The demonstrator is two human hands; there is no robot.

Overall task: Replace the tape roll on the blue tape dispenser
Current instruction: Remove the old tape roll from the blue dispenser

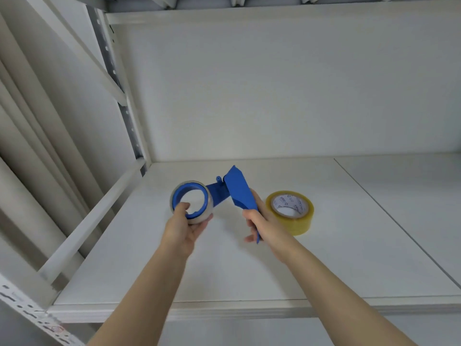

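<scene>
I hold the blue tape dispenser [238, 193] above the white shelf. My right hand [264, 221] grips its flat blue handle, which points down towards me. A thin, nearly used-up clear roll [208, 211] sits around the dispenser's blue hub ring at the left end. My left hand [185, 227] clasps that roll, thumb inside the ring and fingers underneath. A full yellowish tape roll [290, 212] with a white printed core lies flat on the shelf, just right of my right hand.
The white shelf board [349, 258] has a seam running diagonally at the right and a front edge near me. A white back wall stands behind. Slanted metal uprights and a rail [94, 221] border the left side.
</scene>
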